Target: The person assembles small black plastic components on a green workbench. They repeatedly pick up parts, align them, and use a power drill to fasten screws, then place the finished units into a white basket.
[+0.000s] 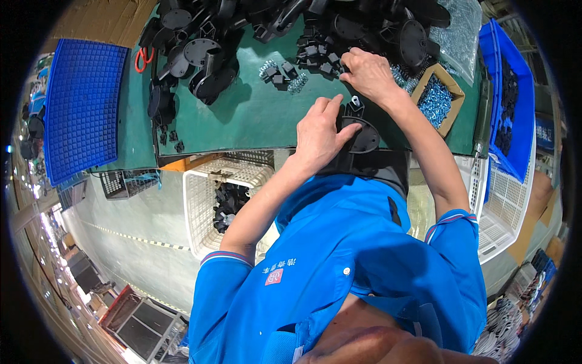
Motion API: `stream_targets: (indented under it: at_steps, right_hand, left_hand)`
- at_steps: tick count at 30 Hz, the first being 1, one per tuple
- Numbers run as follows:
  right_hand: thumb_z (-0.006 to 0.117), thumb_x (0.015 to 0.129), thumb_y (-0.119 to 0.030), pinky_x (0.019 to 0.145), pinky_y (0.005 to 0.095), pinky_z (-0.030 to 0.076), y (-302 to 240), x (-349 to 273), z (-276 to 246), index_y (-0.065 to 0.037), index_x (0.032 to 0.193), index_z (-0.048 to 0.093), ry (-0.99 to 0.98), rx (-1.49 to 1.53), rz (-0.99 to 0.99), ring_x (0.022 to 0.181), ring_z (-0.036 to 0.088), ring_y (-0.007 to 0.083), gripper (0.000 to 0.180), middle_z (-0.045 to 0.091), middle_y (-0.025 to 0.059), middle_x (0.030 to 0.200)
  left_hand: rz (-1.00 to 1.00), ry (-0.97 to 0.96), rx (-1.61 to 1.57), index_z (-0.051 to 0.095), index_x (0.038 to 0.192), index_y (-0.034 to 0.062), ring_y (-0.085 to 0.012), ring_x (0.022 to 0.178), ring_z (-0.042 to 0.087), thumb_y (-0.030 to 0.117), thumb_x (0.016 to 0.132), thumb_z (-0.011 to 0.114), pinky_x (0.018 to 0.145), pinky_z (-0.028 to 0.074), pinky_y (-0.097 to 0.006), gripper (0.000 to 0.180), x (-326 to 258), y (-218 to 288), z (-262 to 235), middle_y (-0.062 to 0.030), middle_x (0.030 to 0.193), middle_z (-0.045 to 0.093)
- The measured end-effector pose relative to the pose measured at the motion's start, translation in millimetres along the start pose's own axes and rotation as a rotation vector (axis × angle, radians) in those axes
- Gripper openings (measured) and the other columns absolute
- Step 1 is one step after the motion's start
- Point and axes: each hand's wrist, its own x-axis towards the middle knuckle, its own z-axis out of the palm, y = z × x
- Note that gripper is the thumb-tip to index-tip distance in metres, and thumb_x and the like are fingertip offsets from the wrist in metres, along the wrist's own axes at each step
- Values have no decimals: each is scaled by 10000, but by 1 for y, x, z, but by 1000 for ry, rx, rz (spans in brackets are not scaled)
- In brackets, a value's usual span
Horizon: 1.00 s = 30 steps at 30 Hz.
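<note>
My left hand [320, 134] is closed round a black bracket with a round, flat base [365, 138], near the table's front edge. A small bright metal piece [355, 102] shows at the bracket's upper end. My right hand [370, 74] is farther out, its fingers bent at the right side of a pile of small black blocks [315, 53]. Whatever lies between those fingertips is hidden. Left of the right hand, several small black blocks with silvery screws [284, 75] lie in a loose group.
Black round-based parts [202, 53] crowd the green table's [254, 124] far side. A cardboard tray of bluish screws [435, 100] and a clear plastic bag [454, 39] lie right. Blue bins [85, 109] flank the table; a white crate [197, 200] stands below.
</note>
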Motion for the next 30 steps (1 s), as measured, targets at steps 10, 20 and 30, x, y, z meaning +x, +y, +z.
stream_targets:
  at_steps: [10,20,30]
  right_hand:
    - [747,806,-53,649,208,439,7,-53,-50,-11,1044,706,39,823,-14,759,544,64,246,599,1,895]
    - [706,858,-30,667,208,520,6,-95,-44,19,1097,660,123,1169,225,780,648,106,248,656,43,1000]
    - [706,853,-28,741,237,526,-9,-99,-35,24,1101,654,162,1026,235,880,638,92,259,667,45,991]
  left_hand:
    - [-65,-53,22,637,1159,5,-342,867,649,384,742,801,733,526,-435,587,8,3,4,-143,961,621]
    - [-128,-148,-39,629,1218,21,-357,922,645,390,787,763,791,508,-434,583,17,12,10,-175,990,637]
    - [-124,-151,-44,604,1076,-13,-386,858,642,348,773,772,739,517,-474,500,17,15,12,-182,936,614]
